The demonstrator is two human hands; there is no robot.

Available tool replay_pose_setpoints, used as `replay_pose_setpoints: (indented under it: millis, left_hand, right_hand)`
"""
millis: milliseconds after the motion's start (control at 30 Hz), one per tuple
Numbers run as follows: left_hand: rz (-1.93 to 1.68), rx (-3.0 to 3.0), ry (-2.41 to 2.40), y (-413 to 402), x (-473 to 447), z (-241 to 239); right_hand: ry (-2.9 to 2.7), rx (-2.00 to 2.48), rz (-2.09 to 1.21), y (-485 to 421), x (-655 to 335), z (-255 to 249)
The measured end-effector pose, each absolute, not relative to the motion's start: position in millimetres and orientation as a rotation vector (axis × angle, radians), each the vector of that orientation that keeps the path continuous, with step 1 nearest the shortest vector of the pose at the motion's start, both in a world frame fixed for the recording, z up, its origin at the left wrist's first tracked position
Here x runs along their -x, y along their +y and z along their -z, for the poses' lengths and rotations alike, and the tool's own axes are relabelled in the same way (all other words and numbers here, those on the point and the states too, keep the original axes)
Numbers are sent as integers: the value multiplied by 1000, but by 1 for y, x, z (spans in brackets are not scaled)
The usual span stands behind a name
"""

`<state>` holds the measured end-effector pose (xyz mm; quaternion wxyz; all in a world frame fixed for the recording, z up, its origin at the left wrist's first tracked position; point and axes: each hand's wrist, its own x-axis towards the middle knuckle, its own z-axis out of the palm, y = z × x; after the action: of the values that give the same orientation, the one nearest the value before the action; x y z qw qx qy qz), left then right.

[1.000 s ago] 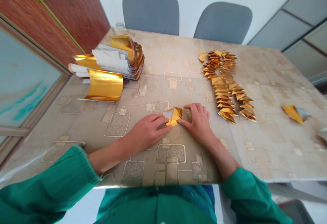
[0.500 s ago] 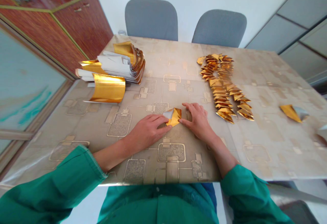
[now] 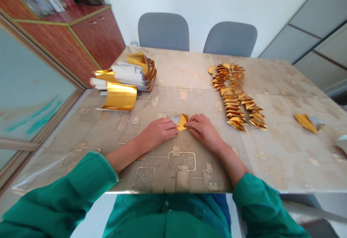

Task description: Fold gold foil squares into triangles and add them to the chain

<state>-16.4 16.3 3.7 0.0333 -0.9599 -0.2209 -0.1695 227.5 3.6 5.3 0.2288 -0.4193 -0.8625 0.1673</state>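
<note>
A small gold foil paper piece (image 3: 182, 121), partly folded with its white back showing, lies on the patterned table (image 3: 179, 165) in front of me. My left hand (image 3: 158, 132) presses on its left side with fingers closed on the paper. My right hand (image 3: 202, 129) pinches its right side. Both hands meet over the piece near the table's middle. Green sleeves cover both forearms.
A stack of gold and white foil sheets (image 3: 130, 73) sits at the back left, one curled gold sheet (image 3: 119, 96) in front. A row of several folded gold pieces (image 3: 235, 95) lies to the right. Another folded piece (image 3: 307, 121) is far right. Two grey chairs (image 3: 163, 32) stand behind.
My hands have drawn closer together over the gold piece, folding it smaller. The camera has tilted up a little, showing more of the cabinet and wall.
</note>
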Motion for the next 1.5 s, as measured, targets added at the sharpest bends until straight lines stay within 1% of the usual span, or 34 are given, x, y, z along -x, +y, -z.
replay_pose_setpoints:
  millis: [267, 433, 700, 1000, 1300, 1500]
  left_hand:
    - [441, 2880, -727, 17, 10, -4]
    - [426, 2882, -759, 19, 20, -4]
    - [549, 2822, -819, 21, 26, 5]
    - [458, 2775, -823, 21, 24, 3]
    - [732, 2828, -989, 13, 18, 7]
    - [736, 2867, -999, 12, 18, 7]
  right_hand:
    - [-2220, 1083, -525, 8, -227, -3]
    - [-2357, 1064, -361, 8, -225, -4]
    - [-2504, 1140, -168, 7, -223, -2]
    - [-2517, 1159, -200, 6, -219, -7]
    - [-2478, 1140, -137, 2, -217, -6]
    - [-2384, 1148, -124, -1, -214, -3]
